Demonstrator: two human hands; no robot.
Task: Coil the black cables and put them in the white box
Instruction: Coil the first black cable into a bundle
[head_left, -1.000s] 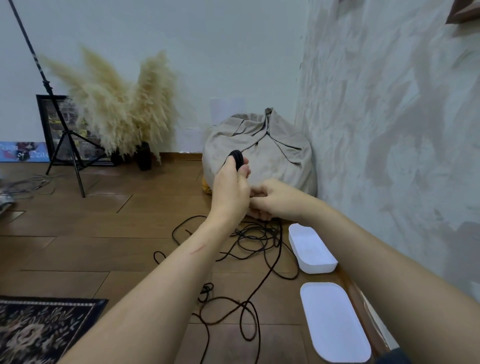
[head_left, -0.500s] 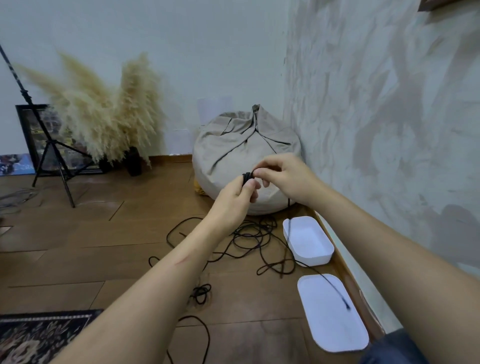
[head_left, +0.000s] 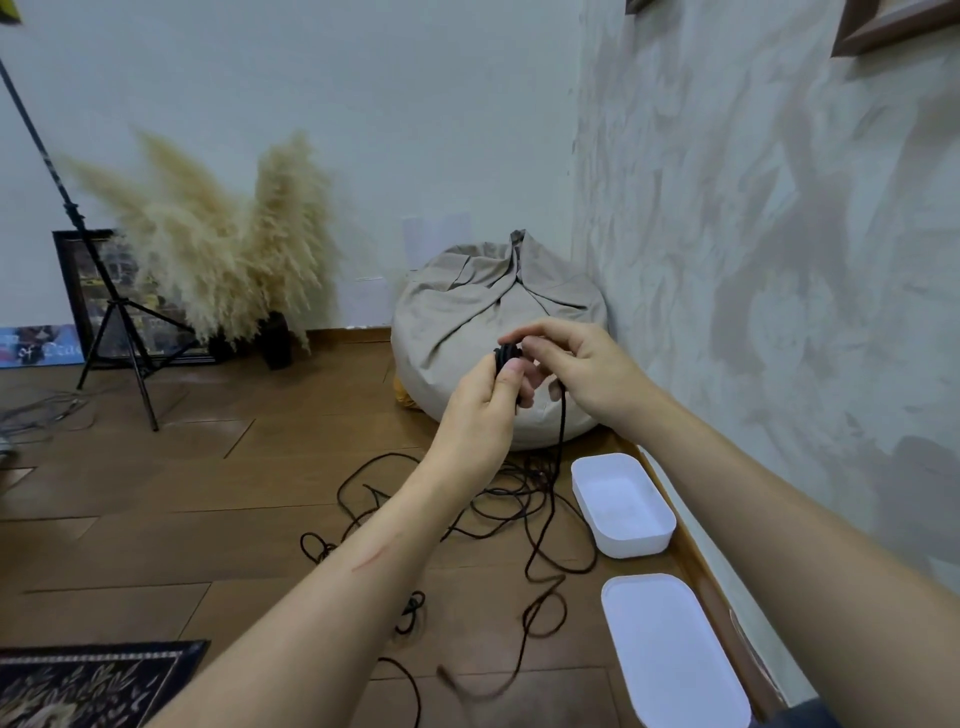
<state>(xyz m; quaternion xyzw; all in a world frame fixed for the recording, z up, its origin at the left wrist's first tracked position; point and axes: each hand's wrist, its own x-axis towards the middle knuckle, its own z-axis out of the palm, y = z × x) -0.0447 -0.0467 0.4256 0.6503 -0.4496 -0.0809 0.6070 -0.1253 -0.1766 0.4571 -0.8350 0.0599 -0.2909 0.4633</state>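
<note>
By the far right corner sits a grey beanbag (head_left: 467, 312), slumped against the mottled right-hand wall (head_left: 753, 260), and both hands are raised in front of it, hiding part of its lower front. The left hand (head_left: 478, 410) pinches a small, tight coil (head_left: 505, 356) between thumb and fingers. The right hand (head_left: 587, 379), just right of it, has its fingers curled round the black cable (head_left: 562, 421) where it leaves the coil. From there one strand drops straight down to the wooden floor (head_left: 182, 493) and joins a loose tangle spread left of the white box (head_left: 636, 545). The box lies open by the skirting with nothing black in it, and its flat white lid (head_left: 675, 654) rests nearer, apart from it. The left forearm crosses over the tangle and cuts off several loops, so I cannot tell whether the mess holds one cable or more; a near end on the floor is blurred. Far left stand one tripod stand (head_left: 119, 322), one dark framed picture (head_left: 78, 291) leaning on the wall behind it, and pampas grass (head_left: 223, 249) whose vase is mostly hidden by plumes. A patterned rug (head_left: 88, 680) is cut off at the near left edge. Counted: two hands, one coil, one box, one lid, one beanbag.
</note>
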